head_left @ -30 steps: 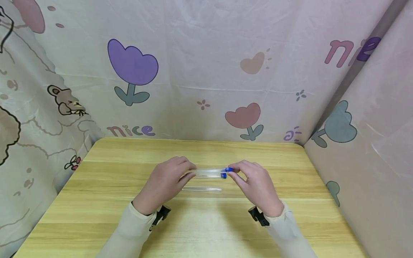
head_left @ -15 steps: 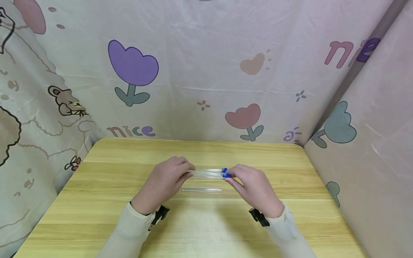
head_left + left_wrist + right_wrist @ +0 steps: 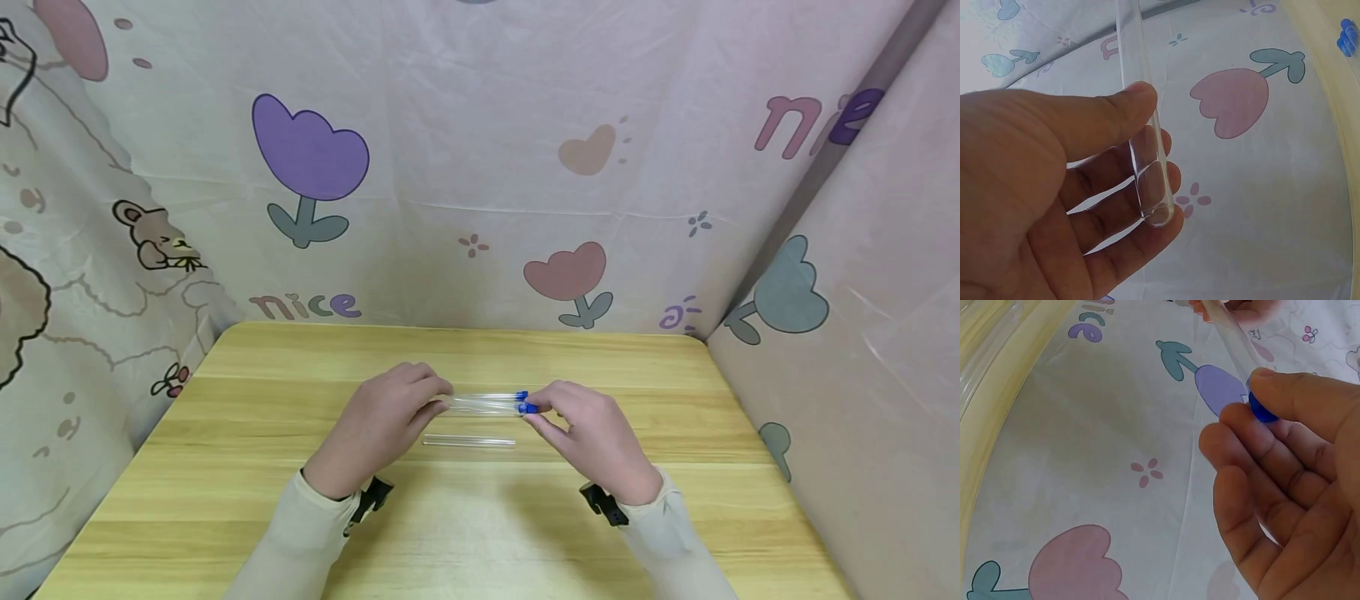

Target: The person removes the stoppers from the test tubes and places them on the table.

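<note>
A clear test tube with a rounded bottom is held between both hands. My left hand pinches its closed end between thumb and fingers, the fingers curled behind the glass. At the other end my right hand pinches the blue cap between thumb and fingertips. On the table just behind the held tube lies another clear tube with a blue cap, partly overlapped by it. Nearer to me, a clear tube lies crosswise on the wood, with no blue cap showing on it.
The wooden table reaches back to a printed cloth that hangs behind it and along both sides. Blue caps on the table show at the edge of the left wrist view. Each wrist carries a small black camera mount.
The right hand has lowered the capped end of the held tube slightly toward me, uncovering a blue cap behind it. The left hand has barely shifted. In the last half second almost nothing moves.
</note>
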The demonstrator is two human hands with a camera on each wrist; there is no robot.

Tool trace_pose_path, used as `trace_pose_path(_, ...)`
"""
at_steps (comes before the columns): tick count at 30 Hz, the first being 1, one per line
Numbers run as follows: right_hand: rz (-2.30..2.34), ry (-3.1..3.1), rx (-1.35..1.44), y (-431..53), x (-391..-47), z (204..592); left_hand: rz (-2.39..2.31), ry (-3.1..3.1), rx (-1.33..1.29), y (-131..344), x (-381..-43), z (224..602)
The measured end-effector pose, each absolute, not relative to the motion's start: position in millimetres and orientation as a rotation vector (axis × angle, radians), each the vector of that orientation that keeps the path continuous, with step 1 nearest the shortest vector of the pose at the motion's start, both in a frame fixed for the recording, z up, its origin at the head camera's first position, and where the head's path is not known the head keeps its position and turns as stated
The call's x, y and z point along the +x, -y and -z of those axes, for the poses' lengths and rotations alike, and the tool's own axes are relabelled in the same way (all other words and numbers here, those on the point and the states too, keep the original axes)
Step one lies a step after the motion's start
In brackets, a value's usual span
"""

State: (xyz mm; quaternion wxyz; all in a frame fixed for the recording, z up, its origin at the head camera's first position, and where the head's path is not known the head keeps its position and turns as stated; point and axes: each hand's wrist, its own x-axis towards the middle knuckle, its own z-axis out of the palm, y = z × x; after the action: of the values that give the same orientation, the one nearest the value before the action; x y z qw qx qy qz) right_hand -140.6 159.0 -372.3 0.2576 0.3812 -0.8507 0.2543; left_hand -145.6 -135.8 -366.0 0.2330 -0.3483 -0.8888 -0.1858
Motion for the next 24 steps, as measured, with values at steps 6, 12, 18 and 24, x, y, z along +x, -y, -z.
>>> trace_pose_path(6, -0.693, 2.339, 0.936, -159.2, -139.3, 373.0, 0.508, 2.451, -0.968, 134.7, -144.9, 365.8)
trace_pose_path(12, -0.668, 2.399, 0.851, -158.9, -138.2, 372.9, 0.502, 2.453, -0.979, 133.4, -144.1, 365.5)
trace_pose_path(18, -0.636, 2.394, 0.913, -159.6, -139.7, 373.4, 0.497, 2.446, -0.972, 133.4, -143.9, 364.8)
trace_pose_path(24, -0.615, 2.371, 0.986, -159.0, -140.9, 372.4, 0.493, 2.438, -0.966, 133.8, -144.0, 364.8)
